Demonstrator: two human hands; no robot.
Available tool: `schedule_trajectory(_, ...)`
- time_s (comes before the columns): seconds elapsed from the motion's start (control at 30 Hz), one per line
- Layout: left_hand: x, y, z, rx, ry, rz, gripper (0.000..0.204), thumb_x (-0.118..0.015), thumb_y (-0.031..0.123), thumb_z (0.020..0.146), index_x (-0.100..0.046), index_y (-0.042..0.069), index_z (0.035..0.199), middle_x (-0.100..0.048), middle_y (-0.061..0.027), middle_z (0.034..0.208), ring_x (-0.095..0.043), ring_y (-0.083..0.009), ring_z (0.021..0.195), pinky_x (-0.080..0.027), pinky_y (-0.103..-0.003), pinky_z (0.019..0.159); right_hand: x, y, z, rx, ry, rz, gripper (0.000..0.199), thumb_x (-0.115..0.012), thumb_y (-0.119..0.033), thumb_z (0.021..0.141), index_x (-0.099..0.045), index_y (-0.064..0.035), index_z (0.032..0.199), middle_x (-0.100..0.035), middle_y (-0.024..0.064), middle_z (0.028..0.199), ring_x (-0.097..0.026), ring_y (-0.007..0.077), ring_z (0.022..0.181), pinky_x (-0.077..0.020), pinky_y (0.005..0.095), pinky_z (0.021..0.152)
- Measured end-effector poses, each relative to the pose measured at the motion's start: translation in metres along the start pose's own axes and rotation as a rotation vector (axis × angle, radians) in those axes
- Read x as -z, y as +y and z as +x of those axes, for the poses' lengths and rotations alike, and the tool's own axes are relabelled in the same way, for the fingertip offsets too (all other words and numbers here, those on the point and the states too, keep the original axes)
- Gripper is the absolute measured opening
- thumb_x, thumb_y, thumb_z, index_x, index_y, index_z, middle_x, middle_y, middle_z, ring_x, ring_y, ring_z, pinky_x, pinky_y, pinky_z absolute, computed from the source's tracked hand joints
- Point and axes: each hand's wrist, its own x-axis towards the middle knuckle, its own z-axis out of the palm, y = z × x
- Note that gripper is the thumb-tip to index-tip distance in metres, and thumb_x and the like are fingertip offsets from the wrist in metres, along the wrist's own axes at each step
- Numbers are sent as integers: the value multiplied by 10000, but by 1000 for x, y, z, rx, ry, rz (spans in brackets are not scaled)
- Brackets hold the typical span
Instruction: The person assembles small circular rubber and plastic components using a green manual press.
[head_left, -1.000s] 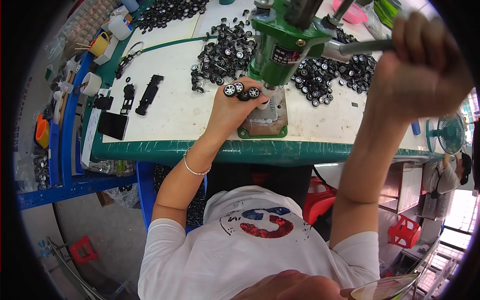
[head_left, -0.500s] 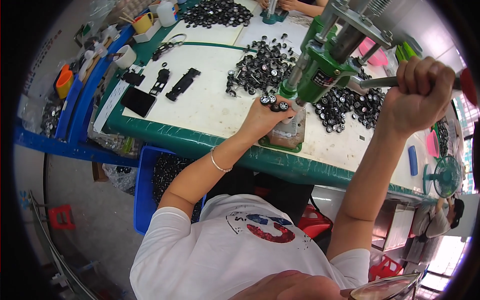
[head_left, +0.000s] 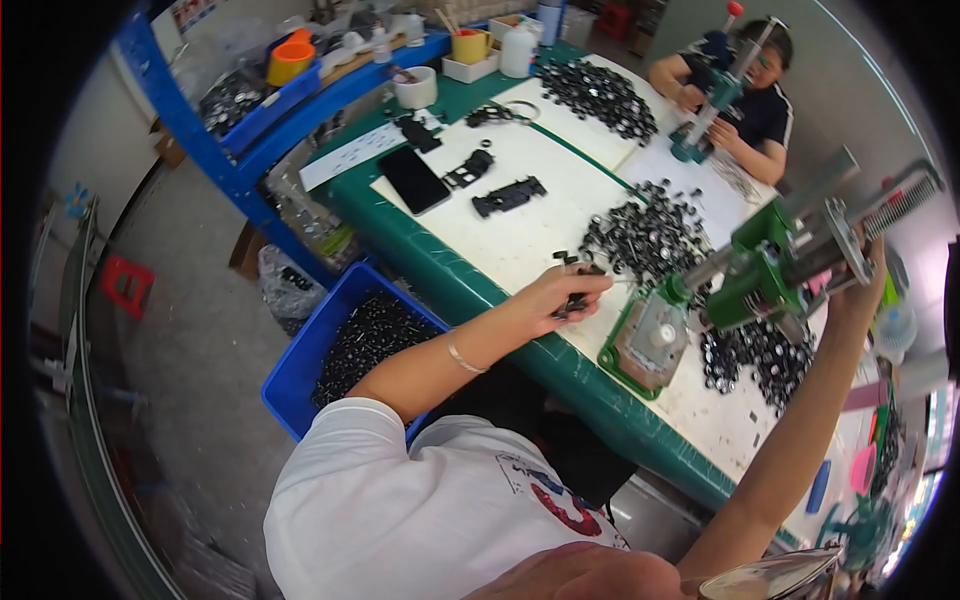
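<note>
My left hand is closed around a few small black toy wheels, with a thin metal axle pointing out toward the press. It is just left of the press base, which has a green rim and a pale round seat on top. The green hand press leans across the right side of the view, its spring and rods at the upper right. Behind the press, my right hand is raised, and its fingers are mostly hidden. A pile of black wheels and axles lies beyond my left hand, and more wheels lie right of the base.
Black toy chassis parts and a phone lie on the left of the table. A blue bin of small black parts stands below its edge. Across the table, a co-worker works at another press.
My left hand has drawn back left from the press seat with the wheels. My right hand has moved behind the press. The view has swung, bringing the co-worker into sight.
</note>
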Motion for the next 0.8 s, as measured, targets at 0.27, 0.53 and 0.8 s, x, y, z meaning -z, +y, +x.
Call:
schedule_trajectory(0.27, 138, 46, -166, 272, 297, 814, 227, -773, 177, 742, -601, 48, 813, -597, -9, 664, -572, -67, 564, -361, -179, 410, -54, 80, -84, 97, 642, -1264, 248, -474, -179, 959, -616, 5, 1044, -603, 54, 844, -555, 89, 761, -439, 229, 683)
schedule_trajectory(0.53, 202, 47, -195, 171, 786, 1563, 325, -731, 292, 729, -697, 33, 922, -700, -113, 822, -665, -287, 743, -518, -355, 691, -69, 138, -189, -326, 359, -1597, 198, -622, -104, 853, -612, -17, 1030, -565, 98, 985, -558, 217, 863, -456, 312, 778)
schedule_trajectory(0.8, 62, 54, -51, -710, 394, 1489, 207, -631, 151, 830, -650, 78, 1023, -614, -70, 930, -618, -231, 839, -508, -320, 731, -82, 164, -217, -273, 526, -1563, 191, -593, -70, 861, -599, -5, 1040, -560, 128, 1015, -563, 277, 928, -453, 344, 812)
